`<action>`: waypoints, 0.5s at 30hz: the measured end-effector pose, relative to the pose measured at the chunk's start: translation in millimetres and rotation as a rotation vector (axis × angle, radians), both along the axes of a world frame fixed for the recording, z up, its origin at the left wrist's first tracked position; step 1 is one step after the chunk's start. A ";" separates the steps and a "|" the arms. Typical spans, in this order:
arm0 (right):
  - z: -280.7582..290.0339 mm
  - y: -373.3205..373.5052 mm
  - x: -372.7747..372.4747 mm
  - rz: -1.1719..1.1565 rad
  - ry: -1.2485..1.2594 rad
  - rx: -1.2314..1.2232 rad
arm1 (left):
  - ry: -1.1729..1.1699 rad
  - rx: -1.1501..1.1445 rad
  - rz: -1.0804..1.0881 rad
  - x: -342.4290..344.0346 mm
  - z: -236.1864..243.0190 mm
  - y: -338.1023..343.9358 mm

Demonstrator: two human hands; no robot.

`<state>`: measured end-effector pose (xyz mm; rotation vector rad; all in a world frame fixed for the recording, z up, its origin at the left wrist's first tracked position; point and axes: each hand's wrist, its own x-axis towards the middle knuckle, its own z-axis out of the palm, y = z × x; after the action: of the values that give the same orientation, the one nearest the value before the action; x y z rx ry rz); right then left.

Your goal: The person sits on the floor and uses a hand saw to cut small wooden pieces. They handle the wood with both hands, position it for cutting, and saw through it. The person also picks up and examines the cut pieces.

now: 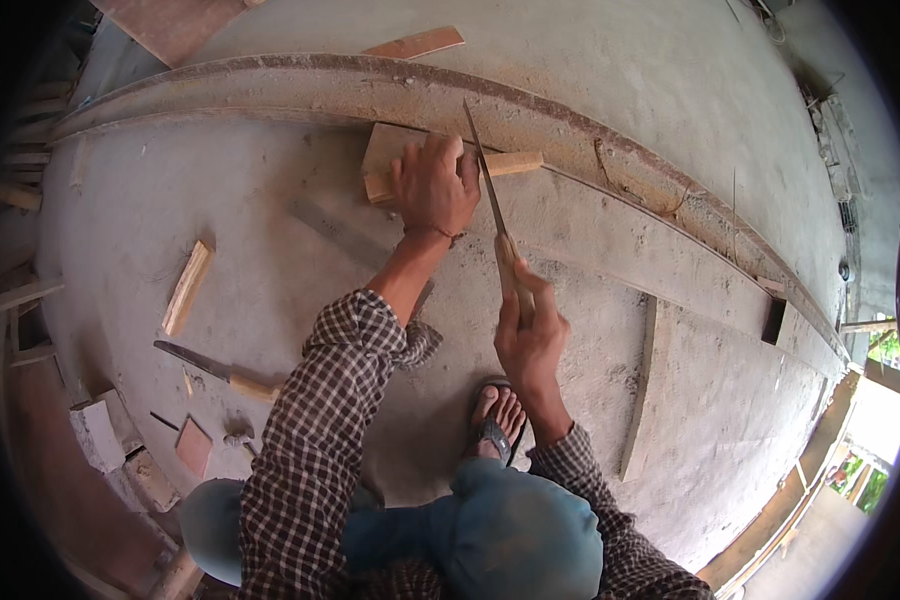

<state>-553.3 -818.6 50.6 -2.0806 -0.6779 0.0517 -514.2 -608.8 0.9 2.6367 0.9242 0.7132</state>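
My left hand (434,188) grips a pale wooden stick (517,161), pressing it against a short board (390,145) beside a long dusty beam or channel (320,85). My right hand (532,325) is closed on the wooden handle of a long narrow blade (485,170), held tip upward just right of my left hand, crossing the stick. Whether the blade touches the wood is hard to tell. The underside of the stick at my left fingers is partly hidden.
A wood offcut (188,287), a second knife (195,358), a pink tile piece (194,446) and broken blocks (100,435) lie at the left. A long board (638,390) lies at the right. My sandalled foot (497,420) is below my hands. An opening with greenery shows at far right.
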 end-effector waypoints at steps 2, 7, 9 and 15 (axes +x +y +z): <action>17.5 18.9 22.5 0.009 0.103 -0.056 | 0.017 -0.001 -0.024 1.4 9.3 -7.0; 16.4 -2.2 20.8 0.009 0.027 0.027 | 0.138 -0.086 -0.198 -18.7 19.6 -36.9; 20.3 -6.8 29.6 0.010 -0.003 0.038 | 0.188 0.000 -0.375 -21.6 30.2 -32.0; 8.1 1.6 58.2 0.089 0.111 0.046 | 0.438 0.094 -0.527 14.6 23.1 0.7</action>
<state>-495.1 -817.1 58.8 -1.9872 -0.6971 0.1994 -499.6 -608.1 24.0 2.9819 0.2437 0.0522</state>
